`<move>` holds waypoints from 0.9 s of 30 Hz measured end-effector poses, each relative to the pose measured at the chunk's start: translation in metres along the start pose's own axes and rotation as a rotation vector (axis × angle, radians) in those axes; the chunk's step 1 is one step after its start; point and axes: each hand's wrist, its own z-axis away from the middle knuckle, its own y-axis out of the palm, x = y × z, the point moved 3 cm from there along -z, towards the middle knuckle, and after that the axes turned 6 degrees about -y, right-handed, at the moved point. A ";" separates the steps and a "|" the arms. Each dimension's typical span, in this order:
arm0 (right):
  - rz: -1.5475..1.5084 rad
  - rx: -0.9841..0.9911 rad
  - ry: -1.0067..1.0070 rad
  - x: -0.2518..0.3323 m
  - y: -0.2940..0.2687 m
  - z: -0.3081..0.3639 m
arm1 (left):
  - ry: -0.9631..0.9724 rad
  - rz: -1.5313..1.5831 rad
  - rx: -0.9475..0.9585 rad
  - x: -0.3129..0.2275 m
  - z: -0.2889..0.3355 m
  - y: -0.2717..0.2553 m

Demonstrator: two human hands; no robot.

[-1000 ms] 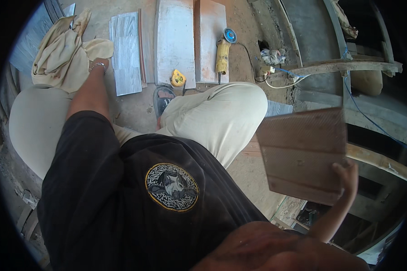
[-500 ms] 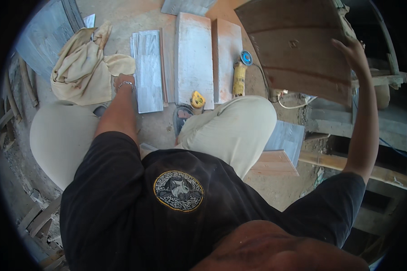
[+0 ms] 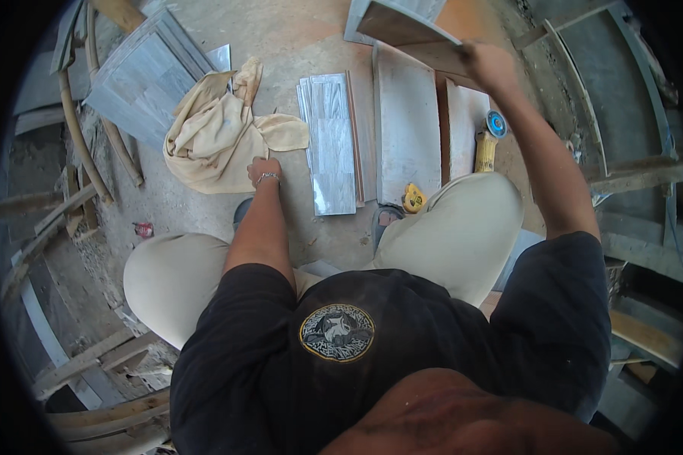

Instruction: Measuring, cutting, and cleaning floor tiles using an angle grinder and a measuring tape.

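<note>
Landmark: grey tile stack (image 3: 332,144) on the floor (image 3: 296,45). Left of the stack – a crumpled cream cloth (image 3: 216,136), its tail touching the stack's edge. Farther left, a pile of grey tiles (image 3: 140,72) by some bent pipes (image 3: 80,129). Right of the stack, a long pale tile (image 3: 407,125) lies flat, then a narrower one (image 3: 463,125). Beyond those, a yellow grinder (image 3: 487,144) with a blue disc. A yellow tape measure (image 3: 413,199) sits just below the long tile, by the knee. No containers in view.

Right hand (image 3: 487,67) – clenched on the edge of a held tile (image 3: 406,26), raised above and right of the stack, brown back side showing. Left hand (image 3: 264,171) – fist down on the floor, touching the cloth's lower edge, grasping nothing I can see.
</note>
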 end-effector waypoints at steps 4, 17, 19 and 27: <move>0.011 -0.008 -0.185 0.046 0.024 0.035 | 0.006 0.004 -0.039 0.009 -0.006 0.006; -0.049 0.288 -0.174 0.067 0.070 0.107 | 0.336 0.571 0.903 -0.173 0.113 0.002; -0.018 0.462 -0.246 0.077 0.082 0.113 | 0.340 0.546 1.053 -0.181 0.147 0.008; 0.008 0.546 -0.256 0.085 0.088 0.122 | 0.263 0.490 0.970 -0.174 0.147 0.030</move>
